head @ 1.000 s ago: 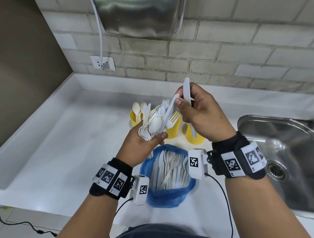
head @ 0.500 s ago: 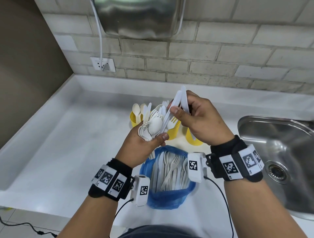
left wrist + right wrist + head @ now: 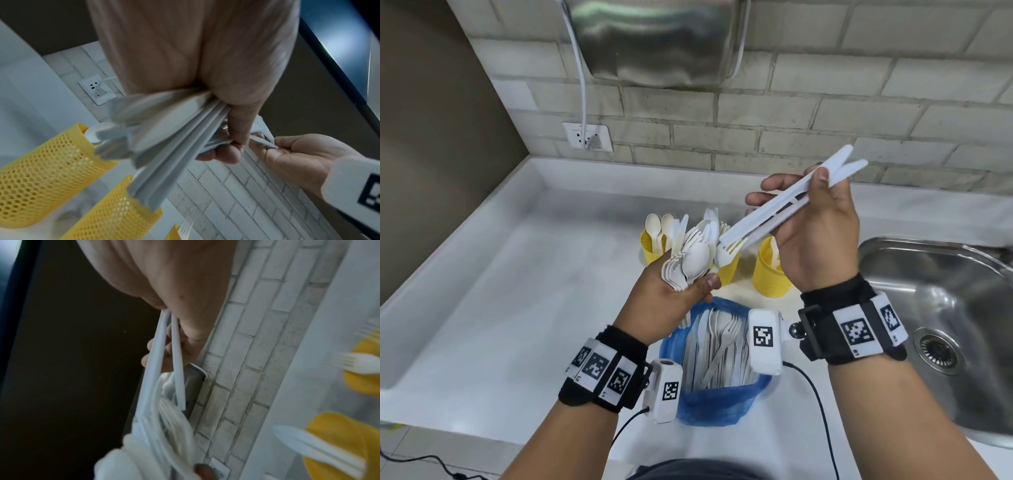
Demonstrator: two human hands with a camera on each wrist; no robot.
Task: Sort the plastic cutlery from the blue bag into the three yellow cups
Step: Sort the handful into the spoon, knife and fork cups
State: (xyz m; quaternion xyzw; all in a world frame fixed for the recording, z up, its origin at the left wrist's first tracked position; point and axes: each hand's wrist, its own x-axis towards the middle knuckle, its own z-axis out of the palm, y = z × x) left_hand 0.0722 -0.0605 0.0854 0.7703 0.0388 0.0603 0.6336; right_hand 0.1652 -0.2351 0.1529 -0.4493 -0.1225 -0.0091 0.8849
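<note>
Head view: left hand (image 3: 671, 301) is clenched around a mixed bundle of white cutlery (image 3: 690, 263), spoon bowls and fork tines fanned upward, held just above the blue bag (image 3: 717, 401). Right hand (image 3: 815, 233) pinches two white knives (image 3: 791, 202) between thumb and fingers; the knives slant from upper right down toward the bundle, crossing near their raised ends, lower tips close to the bundle's fork heads. Whether they touch the bundle, cannot tell.

Blue bag stands open on the white counter (image 3: 517, 291), more forks and spoons inside. Behind the bag, three yellow cups (image 3: 770, 274) in a row: the one farthest from the sink (image 3: 945, 308) holds spoons, the middle one is mostly hidden by the bundle, the one nearest the sink is partly behind the right hand.

Left wrist view: fingers wrap the bundled handles; mesh walls of two cups below.

Right wrist view: the two knife handles run out from under the thumb; blurred.
</note>
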